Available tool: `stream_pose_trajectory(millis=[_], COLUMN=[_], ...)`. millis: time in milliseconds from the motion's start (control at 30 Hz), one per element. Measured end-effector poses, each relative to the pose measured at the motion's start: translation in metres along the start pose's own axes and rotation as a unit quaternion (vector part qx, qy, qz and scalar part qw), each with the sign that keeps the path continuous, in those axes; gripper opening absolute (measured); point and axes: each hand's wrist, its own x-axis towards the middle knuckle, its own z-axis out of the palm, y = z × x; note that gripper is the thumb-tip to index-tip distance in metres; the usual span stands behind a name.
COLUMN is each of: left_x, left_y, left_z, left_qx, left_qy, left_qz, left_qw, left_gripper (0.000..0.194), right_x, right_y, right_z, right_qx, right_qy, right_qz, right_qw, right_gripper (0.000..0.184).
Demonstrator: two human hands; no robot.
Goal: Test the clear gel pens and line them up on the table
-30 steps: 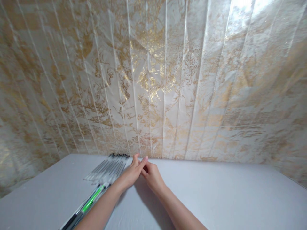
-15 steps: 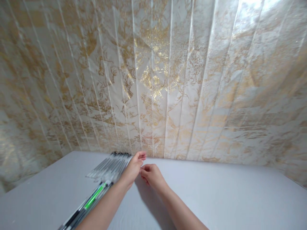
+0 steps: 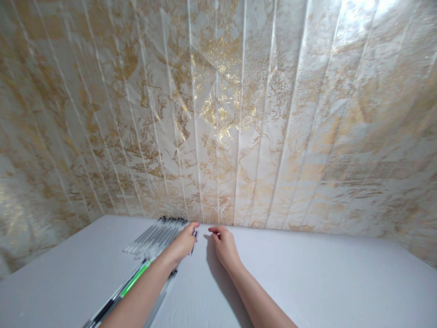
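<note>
My left hand (image 3: 185, 241) is closed around a thin dark pen (image 3: 195, 234), most of it hidden by the fingers. Just left of that hand, a row of clear pens with black ends (image 3: 153, 239) lies side by side, slanting across the table. My right hand (image 3: 225, 246) hovers a short way to the right, fingers loosely curled and a small gap between thumb and forefinger. I see nothing in it.
Beneath my left forearm lie more pens, partly covered, among them a bright green one (image 3: 134, 280). The white table (image 3: 307, 278) ends at the back against a pleated, gold-patterned curtain (image 3: 218, 159).
My hands were together over the table and have drawn apart. The left moved down towards the pen row and shows a pen; the right shifted slightly right and its fingers loosened.
</note>
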Motion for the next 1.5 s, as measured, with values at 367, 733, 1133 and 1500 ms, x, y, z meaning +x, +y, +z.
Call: stream_pose_trajectory(millis=[367, 733, 1133, 1500], left_x=[0.001, -0.001, 0.002, 0.002], left_y=[-0.006, -0.004, -0.007, -0.009], left_z=[0.001, 0.002, 0.004, 0.004], left_qx=[0.089, 0.096, 0.052, 0.027], left_qy=[-0.002, -0.009, -0.011, -0.009], left_qz=[0.017, 0.037, 0.044, 0.064], left_qw=[0.996, 0.995, 0.998, 0.998], left_gripper=[0.049, 0.039, 0.043, 0.042], right_x=[-0.001, -0.012, -0.008, -0.020], right_y=[0.014, -0.007, 0.001, -0.015], right_z=[0.001, 0.004, 0.005, 0.019], right_qx=[-0.196, -0.195, -0.205, -0.180], right_qy=[0.030, -0.042, -0.034, -0.063], right_qz=[-0.078, -0.083, -0.088, -0.069], right_qw=[0.977, 0.976, 0.974, 0.979], right_gripper=[0.045, 0.036, 0.043, 0.037])
